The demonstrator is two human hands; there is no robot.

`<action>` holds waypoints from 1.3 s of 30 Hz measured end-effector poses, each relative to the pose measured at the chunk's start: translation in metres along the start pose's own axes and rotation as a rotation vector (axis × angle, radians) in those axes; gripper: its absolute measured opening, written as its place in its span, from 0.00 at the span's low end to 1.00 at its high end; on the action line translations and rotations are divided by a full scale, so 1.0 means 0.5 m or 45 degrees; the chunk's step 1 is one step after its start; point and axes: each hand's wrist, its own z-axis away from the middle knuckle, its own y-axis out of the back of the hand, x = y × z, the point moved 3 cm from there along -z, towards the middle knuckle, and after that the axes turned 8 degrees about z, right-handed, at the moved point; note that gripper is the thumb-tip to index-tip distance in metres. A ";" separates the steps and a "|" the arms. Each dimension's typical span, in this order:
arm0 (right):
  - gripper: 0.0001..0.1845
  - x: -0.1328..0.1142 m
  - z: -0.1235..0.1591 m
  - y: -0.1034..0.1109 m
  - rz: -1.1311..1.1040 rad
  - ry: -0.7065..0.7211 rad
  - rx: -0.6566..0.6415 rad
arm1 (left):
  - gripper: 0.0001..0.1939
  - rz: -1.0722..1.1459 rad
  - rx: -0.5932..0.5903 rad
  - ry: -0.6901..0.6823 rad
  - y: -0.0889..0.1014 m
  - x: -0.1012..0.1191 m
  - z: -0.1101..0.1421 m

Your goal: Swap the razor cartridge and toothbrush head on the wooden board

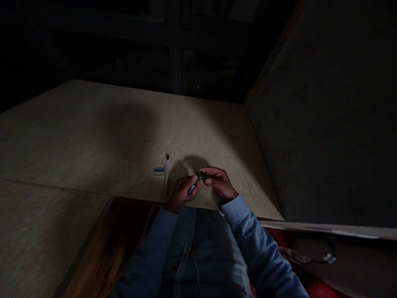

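Note:
Both hands meet over the near edge of a pale chipboard panel (124, 132). My left hand (180, 192) is closed round the handle of a small dark tool (194, 184), perhaps a razor or small driver. My right hand (218, 182) pinches the tool's dark head end with fingertips. The scene is dim, so the tool's exact kind is unclear. Both arms wear light blue sleeves.
A thin metal strip (166, 176) lies on the panel just left of my hands, with a small grey piece (159, 169) beside it. Another board (37, 231) lies lower left. A large upright panel (328, 124) stands at right. Dark shelving fills the background.

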 end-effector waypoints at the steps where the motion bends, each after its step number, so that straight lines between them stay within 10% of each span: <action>1: 0.22 0.000 0.000 0.000 0.006 0.002 -0.004 | 0.27 0.003 -0.004 -0.005 0.000 -0.001 0.000; 39: 0.21 -0.009 0.002 0.011 -0.186 0.111 0.080 | 0.30 0.051 0.039 -0.074 0.007 -0.017 -0.003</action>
